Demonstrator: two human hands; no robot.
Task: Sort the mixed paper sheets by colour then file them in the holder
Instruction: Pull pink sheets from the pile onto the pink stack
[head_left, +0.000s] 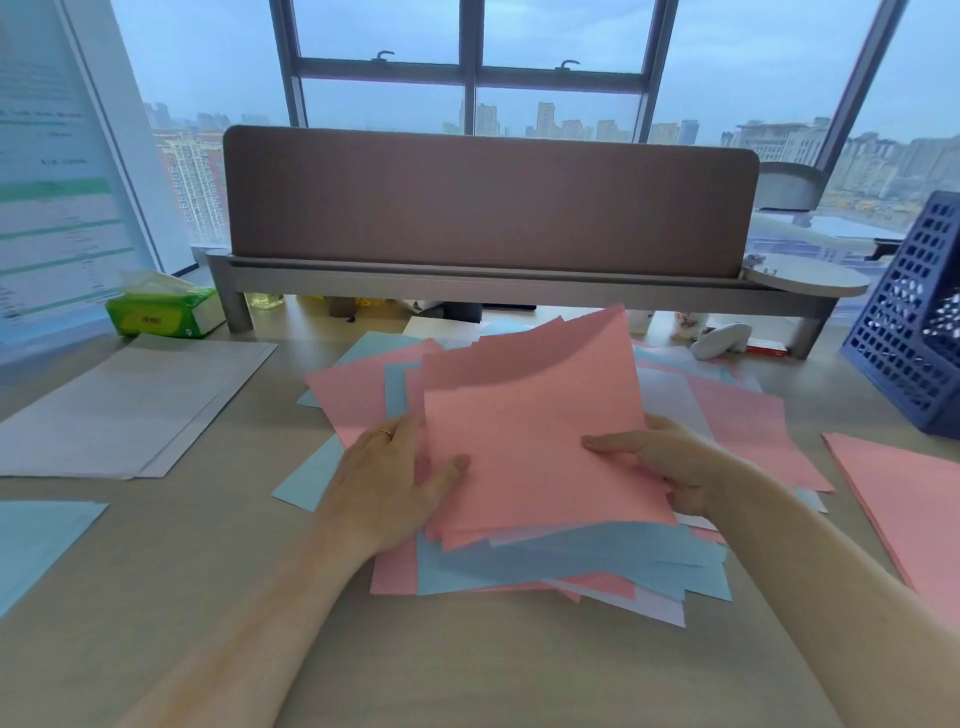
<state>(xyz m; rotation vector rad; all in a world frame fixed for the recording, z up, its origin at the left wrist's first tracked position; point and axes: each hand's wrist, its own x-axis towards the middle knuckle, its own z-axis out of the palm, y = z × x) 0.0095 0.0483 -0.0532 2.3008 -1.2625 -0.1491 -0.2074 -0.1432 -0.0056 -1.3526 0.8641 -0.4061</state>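
Observation:
A loose mixed pile of pink, blue and white sheets (571, 561) lies in the middle of the desk. Both hands hold a small stack of pink sheets (530, 426) tilted up above the pile. My left hand (395, 478) grips the stack's left edge, thumb on top. My right hand (660, 462) grips its right edge, thumb on the front face. Sorted stacks lie apart: white sheets (135, 405) at the left, blue sheets (36, 545) at the near left, pink sheets (909, 514) at the right. The dark blue mesh holder (914, 332) stands at the far right.
A brown divider panel on a grey shelf (488, 208) closes off the back of the desk. A green tissue pack (161, 312) sits at the back left. Small items lie under the shelf. A poster stands at the left, windows behind.

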